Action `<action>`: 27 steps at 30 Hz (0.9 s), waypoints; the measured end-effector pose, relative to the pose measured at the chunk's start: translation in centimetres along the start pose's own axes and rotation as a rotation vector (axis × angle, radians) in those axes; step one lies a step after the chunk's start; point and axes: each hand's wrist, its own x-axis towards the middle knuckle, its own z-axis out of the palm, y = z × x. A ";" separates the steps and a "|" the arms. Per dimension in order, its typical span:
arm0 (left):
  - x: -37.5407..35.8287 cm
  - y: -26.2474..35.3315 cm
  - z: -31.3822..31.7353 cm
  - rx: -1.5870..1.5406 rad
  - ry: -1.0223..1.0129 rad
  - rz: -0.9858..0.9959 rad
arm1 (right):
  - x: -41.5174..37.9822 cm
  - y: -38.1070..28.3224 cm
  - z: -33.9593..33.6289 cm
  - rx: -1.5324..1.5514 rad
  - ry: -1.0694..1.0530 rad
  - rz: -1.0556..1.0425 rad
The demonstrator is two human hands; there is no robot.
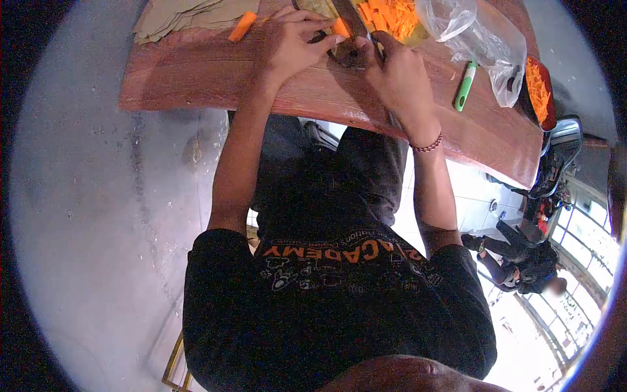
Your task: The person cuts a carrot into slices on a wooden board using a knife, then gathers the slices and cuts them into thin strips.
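At the table's far edge my left hand (pixel 297 42) has its fingertips closed on a short piece of carrot (pixel 339 27). Close beside it, my right hand (pixel 400 72) grips a knife, whose dark blade (pixel 353 18) stands against the carrot piece. What lies under the blade looks like a cutting board, mostly hidden by the hands and cut off by the frame. A pile of carrot strips (pixel 392 18) lies just right of the knife. Left of my left hand rests another carrot chunk (pixel 243 26).
On the wooden table (pixel 189 75) are brown layered sheets (pixel 186 19), a clear plastic bag (pixel 490 42) and a green-handled tool (pixel 466 86). A dark tray (pixel 550 117) with shredded carrot sits at the right edge. Another person (pixel 522 258) is in the background at right.
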 end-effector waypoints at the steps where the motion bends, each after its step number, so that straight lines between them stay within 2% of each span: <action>1: -0.1 -0.1 0.2 -0.020 -0.004 -0.030 | 0.0 0.0 0.1 0.007 0.015 -0.009; 3: -0.2 -0.4 0.4 -0.041 -0.007 -0.060 | -0.2 -0.1 0.0 -0.009 0.011 -0.008; 5: -0.3 -0.7 0.4 0.061 0.032 0.043 | -0.3 0.0 0.1 -0.024 0.006 -0.006; 8: 0.0 -0.1 -0.1 0.060 -0.017 -0.016 | -0.4 0.1 0.2 -0.045 0.022 -0.027; 12: 0.0 0.0 0.0 0.074 -0.046 0.016 | -0.4 -0.7 0.2 -0.095 -0.008 -0.002; 14: -0.5 -0.2 1.1 -0.296 -0.039 -0.295 | -0.1 -0.4 0.7 -0.109 -0.013 -0.014; 15: -0.4 -0.1 0.7 -0.296 -0.039 -0.295 | 0.2 -0.2 1.5 -0.109 0.008 -0.051; 17: -0.1 -0.1 -0.2 -0.048 -0.079 -0.076 | 0.7 0.3 2.0 -0.107 0.030 -0.089; 18: -0.3 -0.4 0.2 -0.046 -0.079 -0.075 | 1.1 -0.1 1.5 -0.088 0.027 -0.080; 20: -0.7 -0.9 1.2 -0.267 -0.061 -0.277 | 1.7 -0.1 1.3 -0.073 0.028 -0.067; 21: -0.5 -0.8 0.9 -0.269 -0.061 -0.275 | 2.3 0.3 1.5 -0.086 0.025 -0.088; 23: -0.1 -1.0 0.2 0.087 -0.008 0.034 | 3.1 1.0 1.7 -0.096 0.023 -0.109; 27: 0.3 0.2 -0.6 0.111 -0.010 0.072 | 2.8 1.5 1.0 -0.004 0.053 -0.068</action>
